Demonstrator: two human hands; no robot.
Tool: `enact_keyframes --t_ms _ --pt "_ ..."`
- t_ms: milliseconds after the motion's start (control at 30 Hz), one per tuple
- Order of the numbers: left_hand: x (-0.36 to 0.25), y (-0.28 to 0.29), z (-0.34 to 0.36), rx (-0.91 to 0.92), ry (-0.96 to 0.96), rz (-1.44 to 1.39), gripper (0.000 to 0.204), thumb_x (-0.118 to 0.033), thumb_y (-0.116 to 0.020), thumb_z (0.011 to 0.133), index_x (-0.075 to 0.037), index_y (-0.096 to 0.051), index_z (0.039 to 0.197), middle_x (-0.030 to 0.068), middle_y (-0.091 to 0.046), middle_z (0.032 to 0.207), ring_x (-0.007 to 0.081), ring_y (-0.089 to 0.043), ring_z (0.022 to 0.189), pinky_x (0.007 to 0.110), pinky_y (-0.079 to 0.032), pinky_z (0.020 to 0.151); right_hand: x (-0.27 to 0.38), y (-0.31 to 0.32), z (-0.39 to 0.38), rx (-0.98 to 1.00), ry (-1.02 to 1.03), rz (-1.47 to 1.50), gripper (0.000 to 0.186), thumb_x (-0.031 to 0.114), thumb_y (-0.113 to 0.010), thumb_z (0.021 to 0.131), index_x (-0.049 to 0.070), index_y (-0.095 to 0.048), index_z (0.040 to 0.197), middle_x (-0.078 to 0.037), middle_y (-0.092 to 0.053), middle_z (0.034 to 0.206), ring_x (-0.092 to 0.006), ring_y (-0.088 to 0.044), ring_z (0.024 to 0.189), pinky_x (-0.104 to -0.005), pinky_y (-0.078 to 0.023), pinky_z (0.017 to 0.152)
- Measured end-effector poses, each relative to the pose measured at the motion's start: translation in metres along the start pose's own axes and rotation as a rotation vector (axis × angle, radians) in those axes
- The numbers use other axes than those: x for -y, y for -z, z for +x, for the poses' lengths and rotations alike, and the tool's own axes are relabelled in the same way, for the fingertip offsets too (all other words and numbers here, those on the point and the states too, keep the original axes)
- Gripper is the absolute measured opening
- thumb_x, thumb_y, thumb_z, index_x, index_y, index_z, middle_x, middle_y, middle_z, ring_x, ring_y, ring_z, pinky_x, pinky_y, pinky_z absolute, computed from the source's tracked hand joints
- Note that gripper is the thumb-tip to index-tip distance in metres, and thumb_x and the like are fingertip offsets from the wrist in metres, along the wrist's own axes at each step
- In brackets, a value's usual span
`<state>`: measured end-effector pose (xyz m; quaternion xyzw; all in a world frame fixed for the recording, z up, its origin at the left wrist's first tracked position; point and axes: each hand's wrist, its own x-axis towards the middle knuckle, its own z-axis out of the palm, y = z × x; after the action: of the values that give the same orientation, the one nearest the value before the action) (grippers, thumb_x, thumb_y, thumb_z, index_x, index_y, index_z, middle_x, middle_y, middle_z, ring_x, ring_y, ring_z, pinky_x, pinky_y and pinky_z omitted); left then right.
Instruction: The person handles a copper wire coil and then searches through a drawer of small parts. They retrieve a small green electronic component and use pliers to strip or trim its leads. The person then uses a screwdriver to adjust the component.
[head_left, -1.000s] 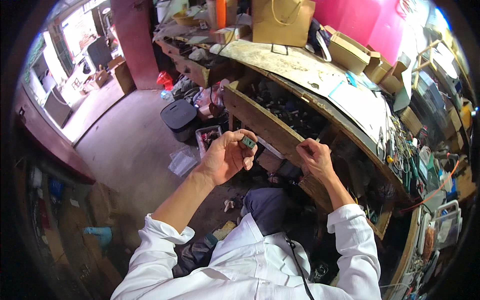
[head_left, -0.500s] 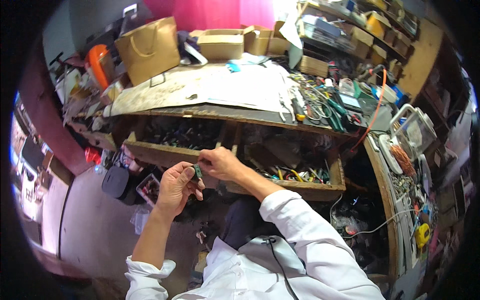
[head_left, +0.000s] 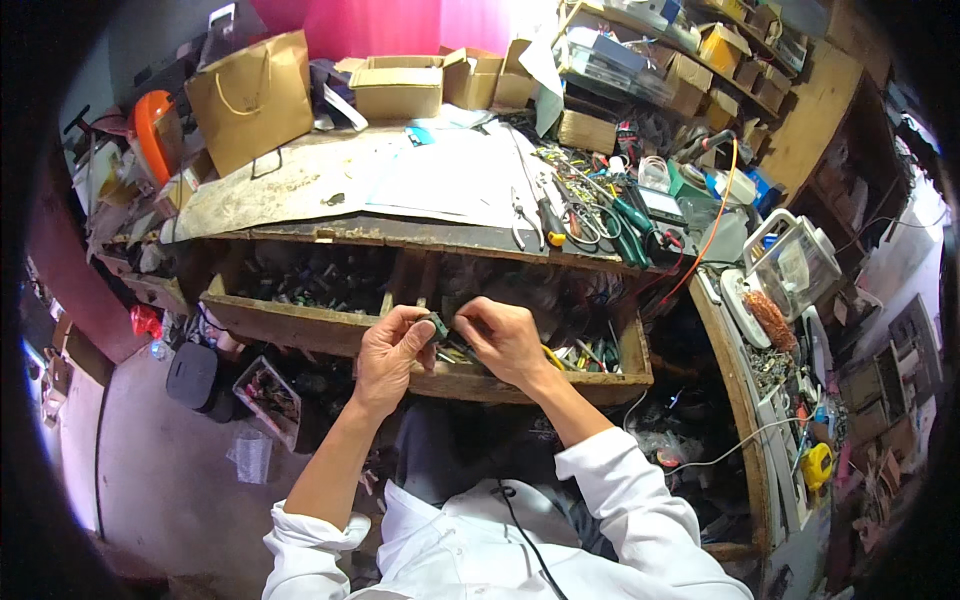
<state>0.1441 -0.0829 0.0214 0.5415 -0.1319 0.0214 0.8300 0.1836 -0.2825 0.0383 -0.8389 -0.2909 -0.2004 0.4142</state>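
Between the thumb and fingers of my left hand [head_left: 390,362] is a small dark green piece [head_left: 437,326], possibly a circuit board; its details are too small to make out. Just to its right is my right hand [head_left: 505,342], fingers curled in and pressed together close to the piece. Whatever those fingertips hold, if anything, is hidden. Both hands are held above the front edge of an open wooden drawer [head_left: 590,383]. Yellow-handled tools [head_left: 553,358] and other small items lie inside it, below my right hand.
A second open drawer [head_left: 290,325] full of small parts is to the left. Behind, the workbench [head_left: 330,185] carries a paper bag [head_left: 255,105], cardboard boxes [head_left: 398,90], pliers [head_left: 527,220] and tangled cables. A clear jug [head_left: 800,262] stands right; a dark bin [head_left: 195,375] is on the floor.
The view has swung so the bench sits further left. Both hands have moved right along the drawers, and my right hand is now a little further from the green piece.
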Motion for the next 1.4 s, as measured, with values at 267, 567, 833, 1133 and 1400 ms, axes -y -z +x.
enact_keyframes --t_ms 267,567,833,1133,1400 --pt "0.054 -0.027 0.052 0.059 0.068 0.054 0.019 -0.014 -0.069 0.101 -0.002 -0.06 0.112 0.008 -0.072 0.098 0.0159 -0.072 0.079 0.03 -0.062 0.069 -0.041 0.036 -0.023 -0.177 -0.312 0.001 0.012 0.011 -0.072 0.093 -0.001 -0.072 0.093 -0.012 -0.072 0.074 -0.0143 -0.067 0.062 -0.0296 -0.051 0.058" --pt "0.052 -0.028 0.049 0.02 0.152 0.081 0.019 -0.009 -0.066 0.101 0.0 -0.061 0.116 0.008 -0.07 0.1 0.0156 -0.072 0.081 0.029 -0.061 0.069 -0.038 0.031 -0.023 -0.306 -0.306 0.027 0.006 0.006 -0.071 0.093 0.0 -0.071 0.093 -0.008 -0.069 0.074 -0.0125 -0.065 0.064 -0.0286 -0.051 0.059" --pt "0.056 -0.023 0.049 -0.017 0.067 0.162 0.021 -0.008 -0.065 0.101 0.001 -0.064 0.12 0.0061 -0.069 0.098 0.0149 -0.072 0.082 0.029 -0.061 0.07 -0.035 0.061 0.071 -0.285 0.082 -0.732 0.008 0.01 -0.071 0.09 0.004 -0.071 0.095 -0.015 -0.068 0.089 -0.0326 -0.067 0.084 -0.0442 -0.055 0.072" --pt "0.053 -0.029 0.048 -0.019 0.041 0.266 0.02 -0.008 -0.066 0.101 -0.001 -0.065 0.119 0.0062 -0.069 0.096 0.0143 -0.072 0.081 0.029 -0.06 0.069 -0.107 0.075 0.133 -0.044 -0.055 -0.746 0.014 0.018 -0.072 0.088 0.005 -0.072 0.091 -0.02 -0.069 0.088 -0.0411 -0.068 0.085 -0.0501 -0.056 0.075" --pt "0.047 -0.027 0.047 -0.001 0.027 0.265 0.02 -0.006 -0.066 0.101 -0.003 -0.067 0.12 0.0047 -0.07 0.096 0.0123 -0.071 0.081 0.027 -0.06 0.069 -0.104 0.07 0.131 -0.079 0.011 -0.788 0.019 0.02 -0.071 0.089 0.002 -0.068 0.086 -0.02 -0.072 0.086 -0.0415 -0.07 0.082 -0.0506 -0.055 0.072"
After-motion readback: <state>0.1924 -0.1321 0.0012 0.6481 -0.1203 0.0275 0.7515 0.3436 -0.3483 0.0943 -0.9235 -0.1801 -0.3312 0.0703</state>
